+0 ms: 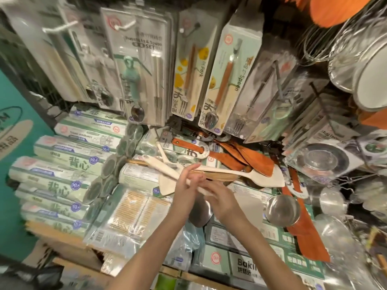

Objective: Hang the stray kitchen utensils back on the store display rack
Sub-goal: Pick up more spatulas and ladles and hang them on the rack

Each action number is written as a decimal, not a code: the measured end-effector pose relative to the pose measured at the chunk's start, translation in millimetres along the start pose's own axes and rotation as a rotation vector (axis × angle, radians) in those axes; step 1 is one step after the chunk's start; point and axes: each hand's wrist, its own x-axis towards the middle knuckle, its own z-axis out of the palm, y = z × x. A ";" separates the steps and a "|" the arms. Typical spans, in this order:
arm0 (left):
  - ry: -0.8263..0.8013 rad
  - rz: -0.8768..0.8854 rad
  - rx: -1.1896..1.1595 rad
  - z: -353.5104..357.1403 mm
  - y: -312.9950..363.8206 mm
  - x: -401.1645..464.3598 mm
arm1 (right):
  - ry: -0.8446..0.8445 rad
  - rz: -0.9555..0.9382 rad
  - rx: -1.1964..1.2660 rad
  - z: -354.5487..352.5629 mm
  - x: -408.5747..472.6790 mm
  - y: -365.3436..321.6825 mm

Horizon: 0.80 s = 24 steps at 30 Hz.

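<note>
On the far left, green-and-white boxes (62, 164) lie stacked on the shelf, each with a round "10.9" sticker and large Chinese characters. Above them hang blister packs: a "Spoon SET" card (144, 65), a "Fork" card (191, 80), then a "Spoon" card (228, 84), packed edge to edge with hardly a gap between them. In the middle, the left hand (185, 189) is curled round the pale wooden spatulas (167, 170), fingers partly straightened along the handles; the right hand (219, 200) meets it, fingers bent at the same bundle, though blur hides whether it grips. A longer pale spatula (251, 176) lies across dark orange-brown ones (251, 158). Lower right sit a steel ladle bowl (282, 209), a "Baki…" box (247, 266) and crowded steel bowls (364, 63).
</note>
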 end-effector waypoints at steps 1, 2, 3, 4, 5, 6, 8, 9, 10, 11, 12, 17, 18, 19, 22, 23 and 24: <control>0.036 0.014 -0.033 -6.0 0.6 -0.8 | -0.026 0.010 0.024 4.5 4.7 -6.5; 0.055 0.031 -0.061 -13.5 2.0 -1.2 | -0.049 0.030 0.077 7.7 9.6 -12.7; 0.072 0.055 -0.076 -22.5 3.6 -1.3 | -0.067 0.039 0.114 10.9 15.5 -16.5; 0.096 0.079 -0.074 -32.3 5.7 -0.3 | -0.074 0.040 0.116 13.3 22.3 -19.5; 0.129 0.094 -0.059 -42.7 7.9 1.0 | -0.068 0.039 0.074 15.9 29.4 -21.7; 0.165 0.096 -0.042 -53.3 10.0 3.0 | -0.053 0.048 0.035 19.0 37.7 -23.8; 0.225 0.102 -0.021 -74.4 13.2 7.1 | -0.011 0.049 -0.001 26.7 58.1 -28.0; 0.248 0.108 -0.019 -84.3 14.5 8.3 | -0.008 0.051 -0.021 31.9 70.7 -30.2; 0.267 0.114 -0.023 -93.5 16.5 9.0 | -0.019 0.065 -0.056 38.1 84.7 -32.7; 0.284 0.119 -0.030 -101.6 17.4 8.8 | -0.036 0.076 -0.103 45.1 99.4 -35.0; 0.300 0.119 -0.047 -108.6 17.9 7.6 | -0.053 0.078 -0.141 53.0 113.9 -36.7; 0.334 0.074 -0.155 -133.0 9.4 -3.8 | -0.044 0.163 -0.227 92.9 172.6 -37.2; 0.325 0.064 -0.157 -137.6 6.4 -5.2 | -0.033 0.194 -0.226 100.5 179.6 -35.5; 0.319 0.055 -0.152 -141.5 3.8 -6.4 | -0.027 0.211 -0.247 107.2 184.6 -33.6; 0.321 0.035 -0.144 -150.5 -1.0 -8.6 | -0.004 0.195 -0.352 121.3 192.4 -26.8; 0.318 0.032 -0.132 -152.4 -2.6 -8.8 | 0.006 0.186 -0.344 122.3 192.9 -25.3; 0.310 0.028 -0.116 -153.6 -4.1 -8.5 | 0.016 0.186 -0.304 121.5 192.2 -24.5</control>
